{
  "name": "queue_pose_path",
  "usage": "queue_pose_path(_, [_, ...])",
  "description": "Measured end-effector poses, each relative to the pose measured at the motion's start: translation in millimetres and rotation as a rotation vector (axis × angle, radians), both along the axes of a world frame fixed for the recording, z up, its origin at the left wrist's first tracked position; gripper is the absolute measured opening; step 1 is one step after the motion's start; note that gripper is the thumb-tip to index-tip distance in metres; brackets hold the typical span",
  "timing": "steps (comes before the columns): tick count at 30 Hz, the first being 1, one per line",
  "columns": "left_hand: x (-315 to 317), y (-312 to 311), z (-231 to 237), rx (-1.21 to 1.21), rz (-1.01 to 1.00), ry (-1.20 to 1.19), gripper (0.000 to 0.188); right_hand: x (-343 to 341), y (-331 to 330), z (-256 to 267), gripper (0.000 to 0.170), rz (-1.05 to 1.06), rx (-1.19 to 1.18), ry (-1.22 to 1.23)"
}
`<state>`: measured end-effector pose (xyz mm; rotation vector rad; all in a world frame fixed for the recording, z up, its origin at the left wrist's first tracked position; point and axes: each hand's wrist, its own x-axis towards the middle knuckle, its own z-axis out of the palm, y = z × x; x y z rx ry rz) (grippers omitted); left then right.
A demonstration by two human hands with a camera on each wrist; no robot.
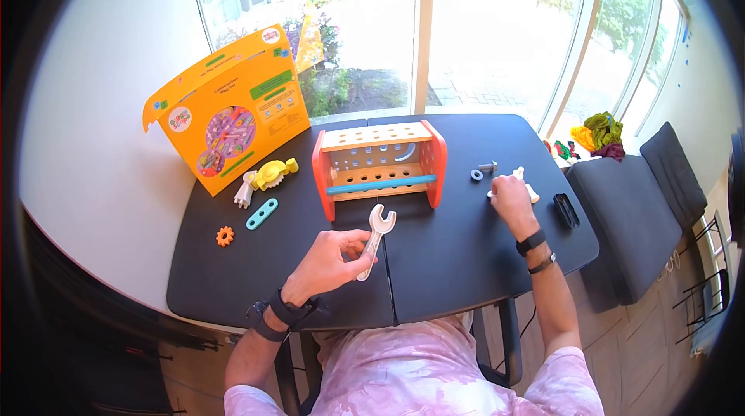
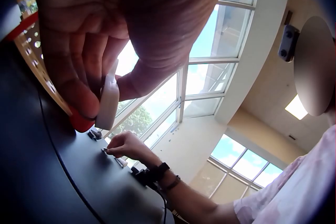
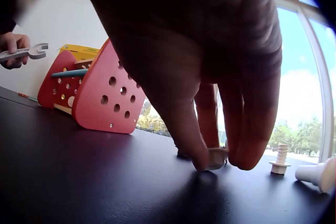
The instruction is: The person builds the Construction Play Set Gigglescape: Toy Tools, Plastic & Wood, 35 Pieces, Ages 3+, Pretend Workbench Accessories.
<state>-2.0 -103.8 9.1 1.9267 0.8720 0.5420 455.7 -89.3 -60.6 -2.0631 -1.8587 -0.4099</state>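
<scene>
My left hand (image 1: 327,261) holds a white toy wrench (image 1: 376,239) between thumb and fingers, its open end pointing away, in front of the wooden toolbox (image 1: 380,139) with red sides. On the right of the table, my right hand (image 1: 512,200) reaches down and pinches a small pale round piece (image 3: 216,158) at the tabletop; the fingers partly hide it. Beside it, a white screw (image 3: 281,161) stands on its head, and a larger white piece (image 3: 315,175) lies near. A grey bolt (image 1: 487,167) and a grey nut (image 1: 476,175) lie just beyond that hand.
A yellow cardboard box (image 1: 233,109) stands at the back left. Before it lie a yellow toy piece (image 1: 272,175), a teal strip (image 1: 262,214) and an orange gear (image 1: 224,236). A black case (image 1: 566,211) lies near the right edge, with a dark grey chair (image 1: 621,214) beyond.
</scene>
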Motion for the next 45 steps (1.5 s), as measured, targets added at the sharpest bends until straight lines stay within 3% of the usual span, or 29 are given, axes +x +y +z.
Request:
queue_pose_path(7, [0.0,0.7,0.0,0.012,0.008,-0.007,0.033,23.4,11.6,2.6,0.009,-0.147,-0.075,0.051])
queue_pose_path(13, [0.3,2.0,-2.8,0.014,0.008,-0.006,0.033,30.2,10.7,4.9,0.009,-0.007,0.049,0.118])
queue_pose_path(19, [0.4,-0.3,0.1,-0.008,0.012,0.019,0.033,43.3,21.0,-3.3,0.007,-0.194,0.016,0.15])
queue_pose_path(22, [0.7,1.2,-0.7,0.008,0.012,-0.002,0.033,23.0,22.5,12.1,0.01,-0.084,0.031,0.234])
queue_pose_path(26, [2.1,1.1,-2.5,-0.011,0.011,-0.009,0.034,-9.1,23.1,11.1,0.025,0.332,0.074,0.224])
queue_pose_path(29, [0.3,0.6,-1.8,0.004,0.006,-0.011,0.034,-9.7,30.6,-2.8,0.029,0.325,-0.072,0.127])
queue_pose_path(36, [-3.0,-0.8,-0.6,0.036,0.047,0.0,0.035,-32.8,16.0,10.8,0.008,0.268,-0.104,0.107])
queue_pose_path(39, [0.6,-6.8,1.5,0.291,0.073,0.044,0.039,-53.6,-4.9,29.6,0.013,0.287,-0.156,0.197])
queue_pose_path(41, [4.6,-9.1,-4.3,0.576,0.114,0.051,0.043,-71.0,-17.3,46.1,0.015,0.327,-0.284,0.528])
queue_pose_path(45, [7.8,-12.7,-8.2,0.743,0.163,0.111,0.052,-107.1,-38.7,57.5,0.027,0.508,-0.389,1.331])
